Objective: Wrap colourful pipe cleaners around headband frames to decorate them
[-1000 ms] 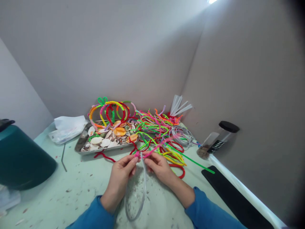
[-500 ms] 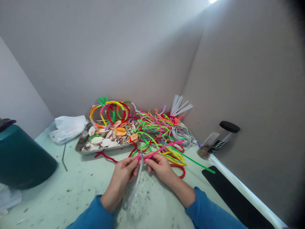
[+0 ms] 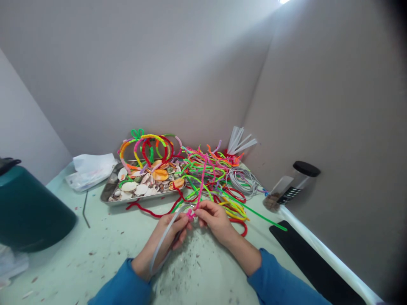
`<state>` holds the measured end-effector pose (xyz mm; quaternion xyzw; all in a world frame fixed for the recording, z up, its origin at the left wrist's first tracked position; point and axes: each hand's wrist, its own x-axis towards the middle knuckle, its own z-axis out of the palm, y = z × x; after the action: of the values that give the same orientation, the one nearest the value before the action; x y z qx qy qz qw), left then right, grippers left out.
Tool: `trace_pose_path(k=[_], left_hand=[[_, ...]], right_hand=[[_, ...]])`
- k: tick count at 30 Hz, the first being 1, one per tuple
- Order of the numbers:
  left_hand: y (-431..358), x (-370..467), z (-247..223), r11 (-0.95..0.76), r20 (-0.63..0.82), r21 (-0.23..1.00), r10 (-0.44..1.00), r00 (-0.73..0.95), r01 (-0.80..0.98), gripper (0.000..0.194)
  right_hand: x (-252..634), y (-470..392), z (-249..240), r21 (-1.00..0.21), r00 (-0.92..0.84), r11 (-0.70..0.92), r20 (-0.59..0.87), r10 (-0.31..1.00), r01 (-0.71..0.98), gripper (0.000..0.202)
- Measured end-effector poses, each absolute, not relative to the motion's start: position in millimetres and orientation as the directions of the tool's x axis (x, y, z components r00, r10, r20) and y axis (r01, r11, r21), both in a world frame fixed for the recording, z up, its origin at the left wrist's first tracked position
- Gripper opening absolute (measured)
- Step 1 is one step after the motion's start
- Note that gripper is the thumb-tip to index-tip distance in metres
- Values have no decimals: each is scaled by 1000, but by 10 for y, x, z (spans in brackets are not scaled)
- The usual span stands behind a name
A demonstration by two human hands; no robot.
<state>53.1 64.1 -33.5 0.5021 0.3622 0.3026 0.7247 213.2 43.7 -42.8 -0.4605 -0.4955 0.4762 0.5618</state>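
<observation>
Near the table's middle, my left hand is closed on the small twisted pink part of a fuzzy pipe cleaner, beside a pale grey band. The band curves over that hand toward the wrist, its tip at the pink twists. My right hand pinches the pink pipe cleaner right next to it, fingertips almost meeting those of my left hand. The pipe cleaner's long free end rises away from me over the coloured pile. How the pink twists and the band join is too small to tell.
Behind my hands are a metal tray of shells with fuzzy coloured hoops, and a pile of pipe cleaners. A green bottle stands left. On the right are a black-lidded jar and a black strip.
The pink free end has swung from pointing right to pointing up and away. The grey band has tilted left over my left hand. Both hands have shifted slightly.
</observation>
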Motion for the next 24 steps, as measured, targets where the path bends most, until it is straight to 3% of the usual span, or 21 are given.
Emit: trace_pose_path(k=[12,24], left_hand=[[582,546,-182,445,-285,892,698,657,-85,20],[637,498,-281,495,-255,857,647,719,-142,23]], right_hand=[[2165,423,-446,-989,-91,76,88,992,-128,23],[2173,405,-381,-982,-199,44,81,977,-182,25]])
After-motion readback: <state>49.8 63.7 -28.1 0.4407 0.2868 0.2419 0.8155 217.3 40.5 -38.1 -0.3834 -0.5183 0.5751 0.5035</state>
